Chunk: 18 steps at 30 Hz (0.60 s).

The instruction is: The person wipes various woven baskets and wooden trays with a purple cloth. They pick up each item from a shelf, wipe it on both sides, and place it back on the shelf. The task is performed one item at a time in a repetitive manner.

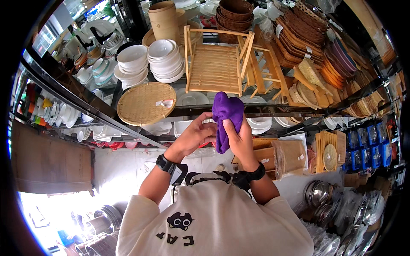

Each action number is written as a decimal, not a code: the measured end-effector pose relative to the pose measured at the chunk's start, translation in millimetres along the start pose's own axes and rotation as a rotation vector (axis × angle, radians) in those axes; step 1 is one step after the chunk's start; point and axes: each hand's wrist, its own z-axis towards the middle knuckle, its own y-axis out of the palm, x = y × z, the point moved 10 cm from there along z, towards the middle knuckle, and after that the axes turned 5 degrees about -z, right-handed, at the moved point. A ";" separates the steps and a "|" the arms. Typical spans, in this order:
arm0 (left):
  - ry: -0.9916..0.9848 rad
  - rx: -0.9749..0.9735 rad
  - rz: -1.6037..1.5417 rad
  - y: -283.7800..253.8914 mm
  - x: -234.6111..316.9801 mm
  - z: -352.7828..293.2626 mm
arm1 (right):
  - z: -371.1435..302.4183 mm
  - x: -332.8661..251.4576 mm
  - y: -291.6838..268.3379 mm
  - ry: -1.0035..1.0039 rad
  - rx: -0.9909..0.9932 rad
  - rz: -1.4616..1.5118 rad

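A bunched purple cloth (227, 112) is held up in front of my chest, just before the shelf edge. My right hand (244, 144) grips it from the right, its thumb pressed across the front and the other fingers mostly hidden behind. From the left, my left hand (191, 137) meets the cloth's edge with bent fingers; their tips are partly hidden by the fabric. The cloth's lower end hangs loose between both hands. Close beyond it on the shelf are a slatted bamboo rack (215, 68) and a round woven bamboo tray (146, 103).
Stacked white bowls (165, 64) stand left of the rack, with a bamboo cylinder (163, 21) behind. Brown wicker baskets (234, 19) and woven trays (299, 40) fill the right. Below are blue bins (371, 134), metal lids (318, 193) and a cardboard box (53, 158).
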 end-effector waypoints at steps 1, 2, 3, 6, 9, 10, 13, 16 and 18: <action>0.009 0.017 -0.015 -2.4 -0.8 -1.5 | -4.4 2.5 5.7 0.060 -0.009 0.104; 0.028 0.038 -0.020 -3.3 -0.6 -3.5 | -8.0 6.6 9.9 0.121 -0.018 0.207; 0.047 0.059 -0.023 -2.9 0.1 -5.9 | -9.4 6.9 11.4 0.118 -0.022 0.253; 0.031 0.048 -0.032 -1.9 -0.8 -7.4 | -12.2 8.7 12.1 0.134 -0.009 0.403; 0.006 0.030 -0.040 2.6 0.2 -7.7 | -12.6 11.8 6.5 0.166 -0.017 0.468; 0.000 0.029 -0.042 4.3 0.3 -8.0 | -12.1 7.7 4.1 0.160 -0.011 0.510; -0.008 0.005 -0.047 2.0 7.2 -7.7 | -10.1 4.5 -11.5 0.124 0.051 0.545; 0.036 0.063 0.083 -5.4 23.2 -5.2 | -10.4 -0.7 -33.5 0.087 0.096 0.538; 0.119 0.125 0.205 -1.7 44.8 -1.3 | -11.2 -9.4 -48.0 0.030 0.144 0.517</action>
